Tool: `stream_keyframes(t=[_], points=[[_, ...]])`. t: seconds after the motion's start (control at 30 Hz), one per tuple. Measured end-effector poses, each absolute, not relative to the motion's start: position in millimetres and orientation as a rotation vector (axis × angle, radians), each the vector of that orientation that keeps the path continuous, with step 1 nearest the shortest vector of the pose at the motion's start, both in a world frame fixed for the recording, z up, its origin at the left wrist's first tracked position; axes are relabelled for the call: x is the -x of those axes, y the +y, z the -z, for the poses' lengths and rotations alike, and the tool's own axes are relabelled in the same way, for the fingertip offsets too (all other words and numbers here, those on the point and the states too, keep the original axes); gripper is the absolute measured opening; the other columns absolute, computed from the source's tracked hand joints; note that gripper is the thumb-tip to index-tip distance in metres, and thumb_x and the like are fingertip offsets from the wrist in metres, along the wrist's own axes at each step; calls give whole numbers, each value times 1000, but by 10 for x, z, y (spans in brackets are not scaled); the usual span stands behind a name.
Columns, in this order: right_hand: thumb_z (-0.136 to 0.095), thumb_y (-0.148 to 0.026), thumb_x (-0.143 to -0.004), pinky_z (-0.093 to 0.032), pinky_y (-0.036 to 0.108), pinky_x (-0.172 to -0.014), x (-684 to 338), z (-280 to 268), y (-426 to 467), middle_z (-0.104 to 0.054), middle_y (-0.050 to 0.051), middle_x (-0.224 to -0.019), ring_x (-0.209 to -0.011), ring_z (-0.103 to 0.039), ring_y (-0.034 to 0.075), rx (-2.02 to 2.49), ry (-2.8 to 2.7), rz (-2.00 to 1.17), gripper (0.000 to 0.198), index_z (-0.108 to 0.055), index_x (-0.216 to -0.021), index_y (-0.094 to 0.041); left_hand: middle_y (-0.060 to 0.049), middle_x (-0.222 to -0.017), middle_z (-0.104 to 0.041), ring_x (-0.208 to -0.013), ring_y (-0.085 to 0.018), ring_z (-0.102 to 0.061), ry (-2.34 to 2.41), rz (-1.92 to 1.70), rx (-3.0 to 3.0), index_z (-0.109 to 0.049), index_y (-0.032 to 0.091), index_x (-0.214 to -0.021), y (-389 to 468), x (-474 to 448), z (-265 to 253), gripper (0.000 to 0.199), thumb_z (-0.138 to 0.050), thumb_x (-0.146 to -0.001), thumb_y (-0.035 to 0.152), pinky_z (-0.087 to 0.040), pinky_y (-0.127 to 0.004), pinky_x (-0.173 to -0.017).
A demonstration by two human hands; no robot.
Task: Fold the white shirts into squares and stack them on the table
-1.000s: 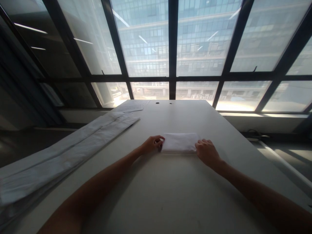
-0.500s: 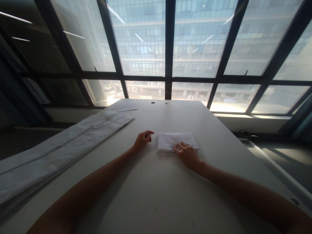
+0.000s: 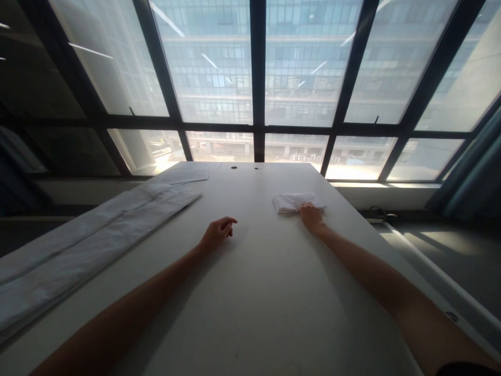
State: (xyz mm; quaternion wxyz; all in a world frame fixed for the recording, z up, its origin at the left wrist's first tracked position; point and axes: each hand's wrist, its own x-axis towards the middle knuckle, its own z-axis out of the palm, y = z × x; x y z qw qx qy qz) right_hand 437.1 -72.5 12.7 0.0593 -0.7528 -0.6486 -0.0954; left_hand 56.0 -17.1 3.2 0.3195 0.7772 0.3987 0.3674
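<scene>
A folded white cloth (image 3: 288,202) lies flat on the far right part of the white table (image 3: 250,292). My right hand (image 3: 310,215) grips it at the near edge, fingers closed on the fabric, which bunches a little there. The fingertips are partly hidden by the cloth and the back of the hand. To the left and nearer me, my left hand (image 3: 217,233) hovers just over the tabletop or rests lightly on it. Its index finger reaches out, the others curl loosely, and it holds nothing.
Long layered white fabric (image 3: 97,245) stretches along the table's left side, with another flat white piece (image 3: 188,172) at its far end. Two small dark spots, one a round hole (image 3: 234,167), mark the far tabletop. Tall windows (image 3: 219,68) stand beyond the table.
The folded cloth has slid away from me and to the right with my right hand. My left hand stays apart from it, in much the same pose. The view has shifted slightly right.
</scene>
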Motion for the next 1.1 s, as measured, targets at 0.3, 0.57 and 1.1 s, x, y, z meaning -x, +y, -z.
stream_keyframes(t=[0.3, 0.57, 1.1], points=[[-39, -38, -106, -40, 58, -107, -4338, 45, -423, -49, 26, -153, -137, -46, 41, 2407, -1627, 312, 53, -54, -150, -13, 0, -62, -65, -54, -15, -53, 1066, -890, -2135, -75, 16, -102, -161, -542, -12, 41, -48, -85, 42, -38, -26, -55], [-24, -61, -104, -24, 69, -115, -4177, 160, -306, -20, 24, -170, -155, -20, 45, 2484, -1591, -16, 74, -26, -166, -20, -1, -63, -67, -54, -15, -54, 1069, -882, -2128, -75, 16, -101, -225, -569, -55, 39, -51, -86, 42, -39, -24, -54], [-22, -57, -107, -19, 58, -121, -5171, 133, 241, -16, 16, -173, -157, -17, 34, 2533, -1579, -120, 68, -22, -167, -27, 0, -62, -66, -48, -13, -49, 1055, -821, -2165, -76, 16, -101, -250, -585, -52, 38, -50, -87, 41, -38, -24, -51]])
